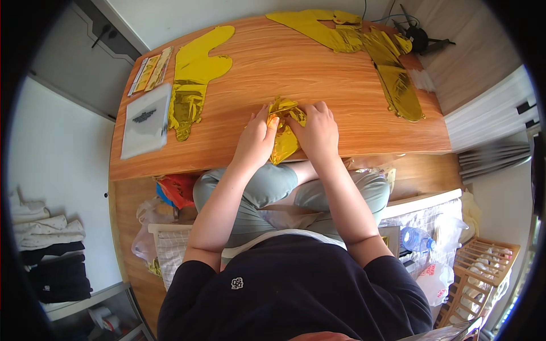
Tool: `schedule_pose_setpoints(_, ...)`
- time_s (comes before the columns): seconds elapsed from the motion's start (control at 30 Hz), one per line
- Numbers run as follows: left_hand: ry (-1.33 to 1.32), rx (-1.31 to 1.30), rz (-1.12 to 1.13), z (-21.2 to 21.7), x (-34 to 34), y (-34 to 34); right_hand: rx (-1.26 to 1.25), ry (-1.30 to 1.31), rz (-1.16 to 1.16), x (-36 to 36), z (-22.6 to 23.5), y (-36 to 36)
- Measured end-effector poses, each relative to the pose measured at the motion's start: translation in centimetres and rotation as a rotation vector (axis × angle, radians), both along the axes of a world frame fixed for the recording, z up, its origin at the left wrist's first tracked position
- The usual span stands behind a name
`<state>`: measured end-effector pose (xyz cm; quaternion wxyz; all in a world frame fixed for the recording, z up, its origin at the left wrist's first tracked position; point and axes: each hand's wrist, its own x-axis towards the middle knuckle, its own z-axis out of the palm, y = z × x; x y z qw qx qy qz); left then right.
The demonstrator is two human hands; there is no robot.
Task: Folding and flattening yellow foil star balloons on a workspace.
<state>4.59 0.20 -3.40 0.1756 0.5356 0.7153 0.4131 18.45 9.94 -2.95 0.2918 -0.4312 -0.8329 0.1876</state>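
A crumpled gold foil balloon sits at the front edge of the wooden table, between my two hands. My left hand grips its left side, the thumb pressed on the foil. From the right, my right hand holds it with curled fingers, some of them hidden. Another gold foil balloon lies flat and uninflated to the left. More flat gold foil stretches over the far right, and a long wrinkled strip of it runs down the right side.
On the table's left side lie a clear plastic packet and printed strips. A black object with arms and cables stands at the back right corner. Beside me are a water bottle, plastic bags and a wooden rack.
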Motion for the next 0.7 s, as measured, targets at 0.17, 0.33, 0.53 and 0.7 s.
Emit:
schedule_pose_setpoints(0.17, -0.106, -0.017, 0.016, 0.3, 0.0, -0.1, -0.010, -0.018, -0.037, -0.6, -0.7, 0.5)
schedule_pose_setpoints(0.33, -0.118, 0.007, 0.055, -0.7, -0.4, 0.0, -0.046, 0.102, -0.010, -0.8, -1.4, 0.9)
schedule_pose_setpoints(0.53, -0.138, -0.002, 0.087, -0.7, -0.4, -0.2, -0.017, 0.168, -0.056, -1.3, -1.5, 0.8)
schedule_pose_setpoints(0.7, -0.076, 0.028, 0.071, -1.0, -0.5, -0.1, -0.050, 0.158, -0.019, -1.2, -1.6, 1.0)
